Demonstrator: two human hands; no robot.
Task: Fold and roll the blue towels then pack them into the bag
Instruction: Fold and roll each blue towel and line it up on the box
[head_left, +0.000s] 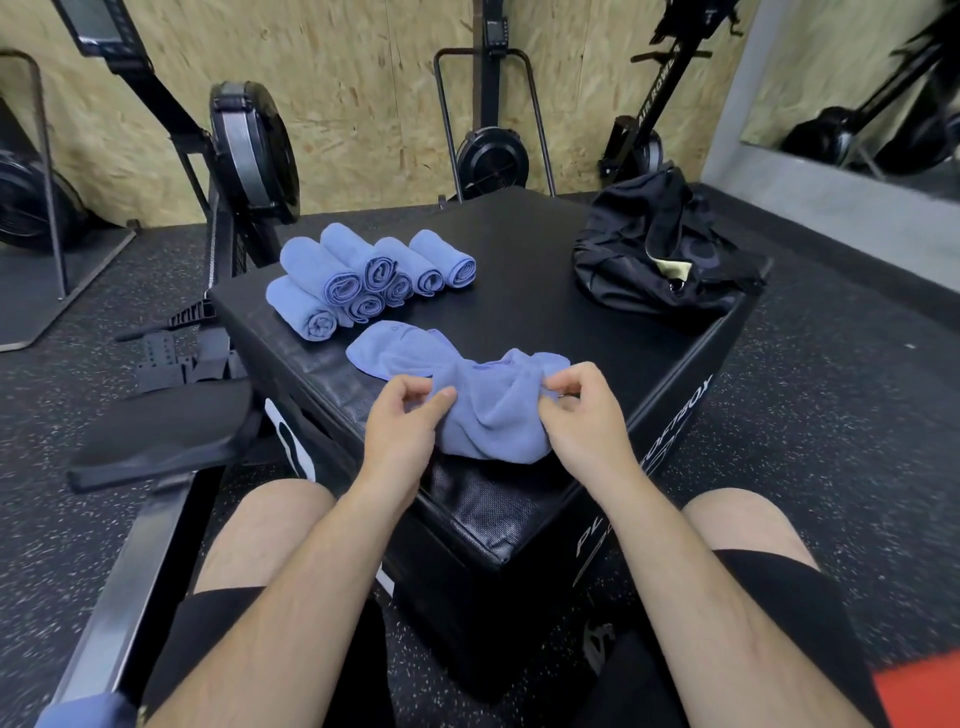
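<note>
Blue towel (493, 423) bunched on box (519, 249); left hand (400, 431), right hand (587, 431) pinching it, seemingly thumb-to-forefinger.

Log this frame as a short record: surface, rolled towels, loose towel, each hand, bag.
surface: black box
rolled towels: about seven, piled far left on the box
loose towel: crumpled at near edge, not yet folded
left hand: pinches its left side
right hand: pinches its right side
bag: black, far right corner, apart from the towels
</note>
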